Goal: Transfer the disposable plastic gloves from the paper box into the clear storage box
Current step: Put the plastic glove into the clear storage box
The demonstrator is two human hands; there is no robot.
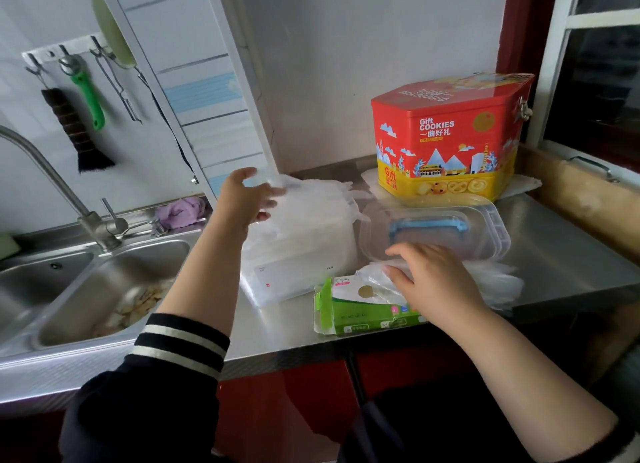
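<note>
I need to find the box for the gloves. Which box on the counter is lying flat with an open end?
The green paper box, nearest the counter's front edge. Its left flap stands open; the red cookie tin stands upright and closed.

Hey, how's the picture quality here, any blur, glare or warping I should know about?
Head view: wide-angle warping bends the tiled pillar and window frame; daylight glares softly off the steel counter; the left hand looks slightly motion-blurred on the gloves; the right hand is sharper.
</note>
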